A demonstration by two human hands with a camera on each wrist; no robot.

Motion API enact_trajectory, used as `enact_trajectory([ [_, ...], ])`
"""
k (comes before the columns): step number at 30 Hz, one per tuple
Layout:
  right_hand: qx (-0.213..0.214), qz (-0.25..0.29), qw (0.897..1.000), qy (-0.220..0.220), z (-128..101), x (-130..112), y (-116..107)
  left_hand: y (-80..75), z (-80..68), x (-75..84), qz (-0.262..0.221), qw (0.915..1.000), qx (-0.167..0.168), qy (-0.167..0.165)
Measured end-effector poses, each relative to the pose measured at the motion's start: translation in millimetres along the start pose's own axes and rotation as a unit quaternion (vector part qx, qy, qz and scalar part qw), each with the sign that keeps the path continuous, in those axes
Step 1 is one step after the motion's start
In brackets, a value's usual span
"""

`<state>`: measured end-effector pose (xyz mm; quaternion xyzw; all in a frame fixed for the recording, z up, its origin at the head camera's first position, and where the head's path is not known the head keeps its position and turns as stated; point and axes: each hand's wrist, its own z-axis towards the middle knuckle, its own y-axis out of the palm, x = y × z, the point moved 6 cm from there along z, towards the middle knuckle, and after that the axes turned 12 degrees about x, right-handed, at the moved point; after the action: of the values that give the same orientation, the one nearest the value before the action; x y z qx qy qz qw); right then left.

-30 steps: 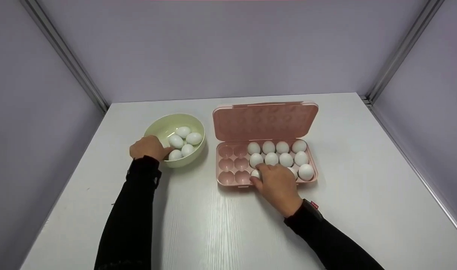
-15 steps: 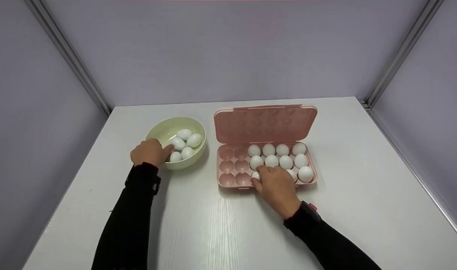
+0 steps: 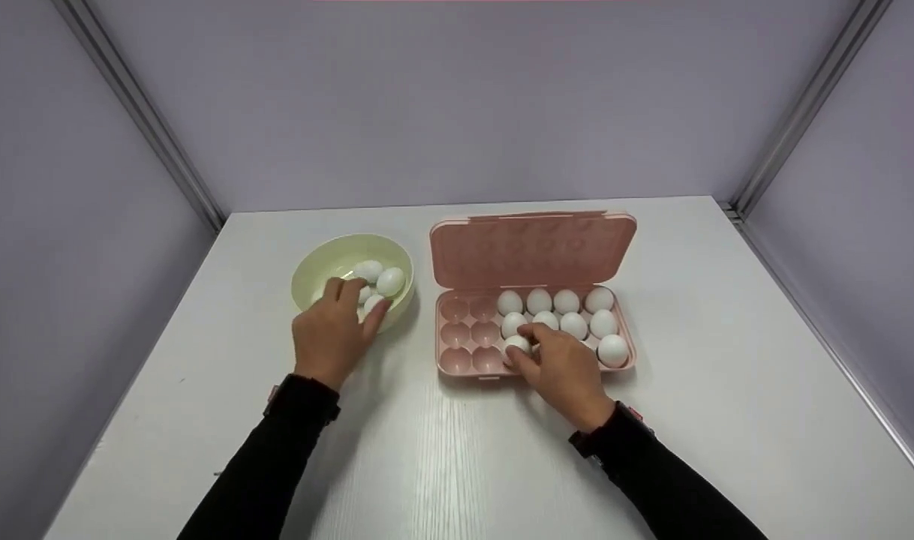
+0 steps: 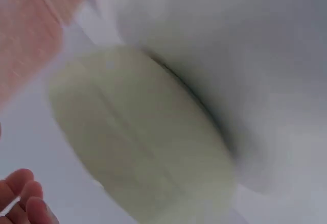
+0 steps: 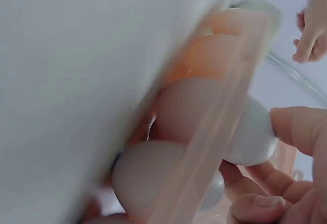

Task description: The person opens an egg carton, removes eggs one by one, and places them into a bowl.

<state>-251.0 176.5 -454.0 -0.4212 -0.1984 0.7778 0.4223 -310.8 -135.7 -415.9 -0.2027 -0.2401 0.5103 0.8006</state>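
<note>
A pink plastic egg box (image 3: 442,345) lies with its lid raised at the back; its two left columns of cups hold nothing, and white eggs (image 3: 599,300) fill cups to the right. My right hand (image 3: 566,379) pinches a white egg (image 3: 516,345) between thumb and fingers at the front row, third column. The right wrist view shows the thumb against that egg (image 5: 250,134) and fingers below it. My left hand (image 3: 329,337) is over the front of a pale green bowl (image 3: 314,266), thumb and fingers apart, partly hiding the white eggs (image 3: 390,282) inside.
A white tabletop (image 3: 442,465) carries the bowl and egg box side by side. Pale panel walls (image 3: 457,105) with metal corner posts (image 3: 149,127) stand at the back and both sides. The raised lid (image 3: 532,251) stands behind the cups.
My left hand has left the bowl's left side and moved right and nearer, over its front, with the fingers parted. My right hand has shifted slightly at the same egg, which shows more now.
</note>
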Motion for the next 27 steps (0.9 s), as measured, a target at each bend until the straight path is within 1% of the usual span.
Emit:
enact_trajectory([
  [1, -0.018, 0.038, 0.999, 0.032, 0.3, 3.2, -1.3, -4.3, -3.3, 13.2, -0.018, 0.9994, 0.015, 0.026],
  [2, -0.038, 0.081, 0.994, 0.062, 0.0, 5.9, -2.1, -8.4, -6.7, 26.5, -0.036, 0.9977, 0.027, 0.051],
  [3, -0.057, 0.127, 0.986, 0.092, -0.6, 8.2, -2.9, -12.6, -10.6, 39.6, -0.054, 0.9951, 0.036, 0.075],
  [4, -0.077, 0.174, 0.974, 0.121, -1.8, 10.2, -3.5, -16.4, -14.8, 52.5, -0.074, 0.9917, 0.042, 0.097],
  [5, -0.097, 0.219, 0.959, 0.149, -3.6, 11.9, -4.1, -20.1, -19.2, 65.5, -0.095, 0.9876, 0.044, 0.117],
  [6, -0.118, 0.262, 0.941, 0.177, -5.7, 13.1, -4.2, -22.8, -23.9, 77.7, -0.116, 0.9829, 0.044, 0.136],
  [7, -0.137, 0.302, 0.922, 0.201, -8.1, 14.1, -4.2, -25.3, -28.8, 89.3, -0.135, 0.978, 0.044, 0.153],
  [9, -0.166, 0.363, 0.884, 0.243, -13.2, 15.4, -3.3, -28.2, -39.0, 109.7, -0.169, 0.9682, 0.036, 0.181],
  [10, -0.178, 0.392, 0.864, 0.262, -16.0, 15.9, -2.3, -28.3, -43.7, 118.4, -0.183, 0.9641, 0.026, 0.19],
  [12, -0.196, 0.443, 0.824, 0.293, -21.6, 16.6, 1.4, -26.5, -51.8, 132.3, -0.204, 0.9573, 0.008, 0.205],
  [13, -0.202, 0.466, 0.807, 0.303, -24.3, 17.3, 3.8, -24.8, -55.1, 137.3, -0.209, 0.9555, -0.001, 0.208],
  [15, -0.212, 0.504, 0.776, 0.316, -29.0, 18.2, 9.0, -20.5, -59.7, 144.0, -0.216, 0.9535, -0.012, 0.21],
  [16, -0.216, 0.517, 0.763, 0.321, -31.1, 18.9, 11.7, -18.2, -61.3, 146.1, -0.215, 0.9535, -0.015, 0.21],
  [17, -0.22, 0.526, 0.755, 0.325, -33.0, 19.7, 14.1, -16.1, -62.5, 147.7, -0.213, 0.954, -0.016, 0.211],
  [19, -0.225, 0.535, 0.746, 0.327, -35.7, 22.0, 18.0, -12.9, -64.5, 150.0, -0.206, 0.9557, -0.015, 0.21],
  [21, -0.225, 0.539, 0.74, 0.334, -38.0, 24.5, 21.0, -10.7, -65.4, 152.6, -0.2, 0.9572, -0.017, 0.209],
  [23, -0.223, 0.542, 0.736, 0.338, -40.3, 26.9, 23.3, -8.8, -65.4, 155.5, -0.197, 0.9582, -0.021, 0.207],
  [24, -0.223, 0.544, 0.735, 0.337, -41.4, 27.7, 24.6, -8.1, -65.1, 157.0, -0.198, 0.9582, -0.022, 0.206],
  [27, -0.231, 0.554, 0.726, 0.335, -45.8, 27.2, 28.6, -5.3, -64.5, 161.7, -0.206, 0.9571, -0.027, 0.202],
])
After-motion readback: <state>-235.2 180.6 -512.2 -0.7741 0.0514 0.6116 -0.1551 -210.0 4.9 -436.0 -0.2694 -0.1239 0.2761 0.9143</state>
